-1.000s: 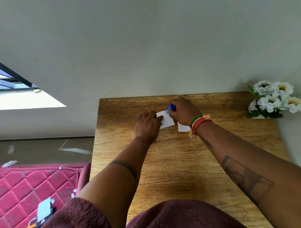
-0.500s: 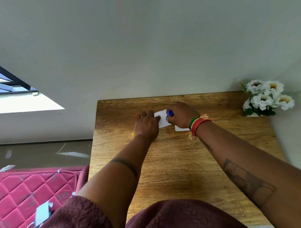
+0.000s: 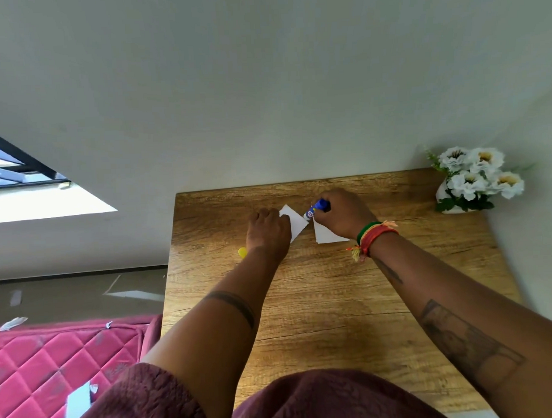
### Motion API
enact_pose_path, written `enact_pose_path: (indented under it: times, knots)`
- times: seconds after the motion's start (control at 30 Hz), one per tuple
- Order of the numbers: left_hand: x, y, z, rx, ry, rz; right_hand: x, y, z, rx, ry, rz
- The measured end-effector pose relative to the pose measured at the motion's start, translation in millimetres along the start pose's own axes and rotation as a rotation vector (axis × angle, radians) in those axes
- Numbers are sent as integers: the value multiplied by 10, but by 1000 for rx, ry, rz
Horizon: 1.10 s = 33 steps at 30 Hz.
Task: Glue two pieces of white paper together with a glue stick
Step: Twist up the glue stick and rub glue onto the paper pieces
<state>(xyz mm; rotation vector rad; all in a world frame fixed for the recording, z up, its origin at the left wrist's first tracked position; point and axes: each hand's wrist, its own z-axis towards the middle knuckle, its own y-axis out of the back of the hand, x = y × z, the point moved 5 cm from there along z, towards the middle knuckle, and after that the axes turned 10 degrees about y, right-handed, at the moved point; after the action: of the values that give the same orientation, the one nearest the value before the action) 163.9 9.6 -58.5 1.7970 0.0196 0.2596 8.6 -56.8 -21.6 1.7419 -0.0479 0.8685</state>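
Two small white paper pieces lie near the far side of the wooden table (image 3: 334,300). My left hand (image 3: 267,232) presses flat on the left paper (image 3: 295,220), which sits turned like a diamond. My right hand (image 3: 342,212) grips a blue glue stick (image 3: 315,209), its tip down on the right corner of that paper. The second paper (image 3: 327,233) lies just right of the first, partly under my right hand. A small yellow object (image 3: 242,252), perhaps the glue cap, sits left of my left wrist.
A white vase of white flowers (image 3: 474,180) stands at the table's far right corner against the wall. A pink quilted mattress (image 3: 54,357) with paper scraps lies left of the table, below its level.
The left paper has turned to a diamond angle under my left hand. The glue stick moved from the paper's middle to its right corner, and the second paper shows more.
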Motion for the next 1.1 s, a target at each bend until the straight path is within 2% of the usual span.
enact_pose_path:
  times: [0.27, 0.37, 0.5, 0.73, 1.1]
  knots:
    - [62, -67, -10, -113, 32, -153, 42, -120, -3, -1, 1, -14]
    - [150, -137, -44, -142, -61, -201, 22, -136, 29, -4, -2, 9]
    - [206, -211, -58, -110, -182, -153, 33, -167, 41, 7, 3, 16]
    - [148, -194, -14, -90, -13, -200, 42, -160, 96, -6, -4, -24]
    - [157, -206, -10, -77, 35, -245, 174, -263, 321, 38, 92, -95]
